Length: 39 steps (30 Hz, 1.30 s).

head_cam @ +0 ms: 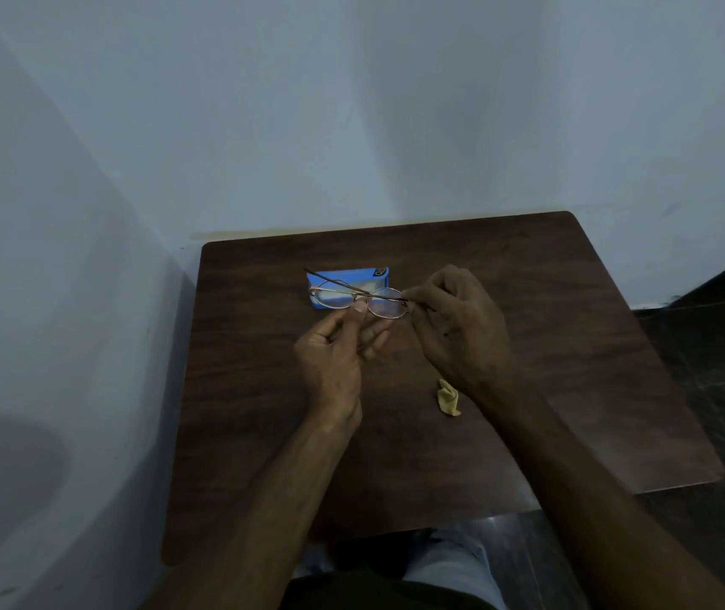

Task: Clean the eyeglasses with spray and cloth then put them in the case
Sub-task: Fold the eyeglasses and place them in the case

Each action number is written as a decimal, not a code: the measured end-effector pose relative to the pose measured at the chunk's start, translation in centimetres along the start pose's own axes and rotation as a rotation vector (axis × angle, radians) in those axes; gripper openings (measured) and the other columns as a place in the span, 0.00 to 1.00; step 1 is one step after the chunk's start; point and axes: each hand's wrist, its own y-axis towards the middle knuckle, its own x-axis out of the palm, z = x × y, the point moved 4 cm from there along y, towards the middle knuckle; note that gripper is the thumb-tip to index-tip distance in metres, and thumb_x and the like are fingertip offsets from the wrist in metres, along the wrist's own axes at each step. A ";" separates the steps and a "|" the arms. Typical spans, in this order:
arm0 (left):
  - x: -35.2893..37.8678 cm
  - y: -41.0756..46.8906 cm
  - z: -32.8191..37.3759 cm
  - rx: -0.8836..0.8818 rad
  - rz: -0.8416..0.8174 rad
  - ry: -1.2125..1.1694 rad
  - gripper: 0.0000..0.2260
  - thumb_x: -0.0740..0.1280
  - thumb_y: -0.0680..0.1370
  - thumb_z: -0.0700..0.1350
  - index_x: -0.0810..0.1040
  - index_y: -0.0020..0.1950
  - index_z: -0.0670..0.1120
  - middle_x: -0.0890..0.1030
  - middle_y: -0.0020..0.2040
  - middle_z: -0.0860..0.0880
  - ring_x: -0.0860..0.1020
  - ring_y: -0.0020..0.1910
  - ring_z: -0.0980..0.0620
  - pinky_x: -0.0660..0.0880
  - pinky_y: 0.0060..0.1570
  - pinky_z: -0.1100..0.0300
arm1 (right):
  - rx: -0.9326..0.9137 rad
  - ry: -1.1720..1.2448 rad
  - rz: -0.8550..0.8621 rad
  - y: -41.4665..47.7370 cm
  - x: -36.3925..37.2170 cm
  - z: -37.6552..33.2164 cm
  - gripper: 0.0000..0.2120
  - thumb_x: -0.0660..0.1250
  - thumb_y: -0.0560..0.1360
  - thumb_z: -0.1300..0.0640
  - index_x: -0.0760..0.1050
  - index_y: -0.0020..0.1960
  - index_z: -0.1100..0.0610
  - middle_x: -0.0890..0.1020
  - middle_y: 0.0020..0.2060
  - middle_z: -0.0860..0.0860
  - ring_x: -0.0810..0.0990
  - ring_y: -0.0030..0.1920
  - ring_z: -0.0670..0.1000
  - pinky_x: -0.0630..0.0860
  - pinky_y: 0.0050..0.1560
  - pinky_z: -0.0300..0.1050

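Thin gold-framed round eyeglasses [385, 306] hang above the dark wooden table [528, 367], held by both hands. My left hand [334, 358] pinches the frame at the bridge with thumb and fingers. My right hand [457, 328] grips the right end of the frame at the hinge. The temples look folded across the lenses. Behind the glasses lies a blue case [347, 279], flat on the table. A crumpled yellow cloth [448, 397] lies on the table under my right wrist. I see no spray bottle.
The table stands in a corner, with pale walls [352, 125] on the left and behind. A dark floor [712, 367] shows on the right. My knees [453, 565] are under the table's near edge.
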 end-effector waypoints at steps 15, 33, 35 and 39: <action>-2.2 0.7 -0.8 -0.202 0.097 -0.026 0.07 0.71 0.81 0.39 0.85 0.56 0.37 0.89 0.49 0.39 0.89 0.45 0.47 0.84 0.40 0.60 | -0.159 -0.082 -0.033 -2.1 3.2 -0.6 0.12 0.74 0.76 0.61 0.81 0.58 0.59 0.81 0.57 0.53 0.78 0.58 0.56 0.77 0.52 0.52; -5.1 3.0 -1.7 -0.229 0.067 0.203 0.07 0.74 0.80 0.45 0.86 0.54 0.43 0.90 0.46 0.45 0.89 0.43 0.49 0.85 0.40 0.56 | 0.446 0.555 0.041 -1.8 6.7 1.7 0.06 0.76 0.76 0.62 0.83 0.52 0.56 0.86 0.47 0.47 0.86 0.50 0.47 0.83 0.55 0.51; -6.1 3.8 -2.1 -0.200 0.096 0.232 0.06 0.74 0.80 0.44 0.86 0.54 0.43 0.90 0.46 0.45 0.88 0.42 0.51 0.84 0.38 0.57 | 0.565 0.649 0.039 -2.0 7.5 2.4 0.06 0.77 0.76 0.62 0.84 0.51 0.56 0.87 0.46 0.48 0.87 0.49 0.49 0.84 0.55 0.52; -8.5 7.0 -2.8 -0.084 0.160 0.343 0.06 0.73 0.81 0.43 0.85 0.56 0.43 0.89 0.47 0.46 0.86 0.42 0.53 0.83 0.36 0.57 | 0.738 0.765 0.075 -2.6 9.5 4.3 0.05 0.76 0.76 0.63 0.84 0.51 0.59 0.87 0.48 0.53 0.87 0.50 0.55 0.85 0.50 0.52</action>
